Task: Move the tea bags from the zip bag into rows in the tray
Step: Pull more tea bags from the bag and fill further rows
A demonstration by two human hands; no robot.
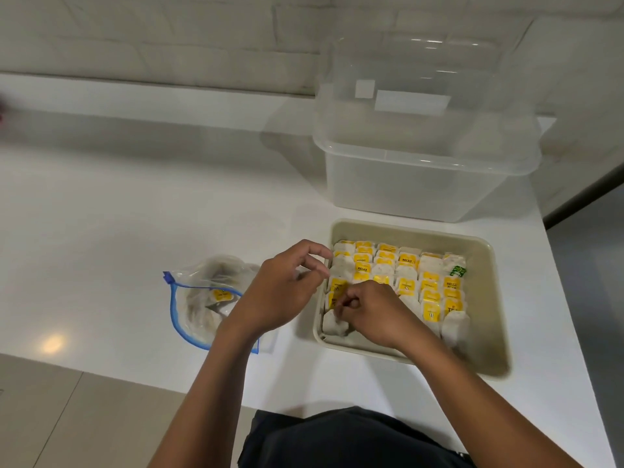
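Step in hand: from where I stand, a bag is being seated at the near-left corner of the shallow beige plastic tray (486, 251), at the front of the left-hand column.
Doing it well: I'd say press the white paper tea bag with a yellow tag (335, 324) down flat against the tray's left wall and tuck it against the one behind it, so the column runs as straight as the filled ones on the right; keep the yellow tag facing up like its neighbours.
Right hand (373, 314): fingers curled in tight, fingertips pinching at that near-left tea bag; the exact hold is partly hidden by the knuckles.
Left hand (282, 292): hovering at the tray's left rim, fingers loosely bent with thumb and forefinger apart; it seems to hold nothing, though I cannot tell whether a fingertip touches the rim.
Rows in the tray (408, 275): several columns of tea bags already fill most of the floor, one bag at the far right showing a green tag (458, 271).
Clear zip bag with a blue seal (202, 298): lying open on the white countertop (118, 214) just left of the hands, a few tea bags left inside.
Still to do: my guess is a handful more.
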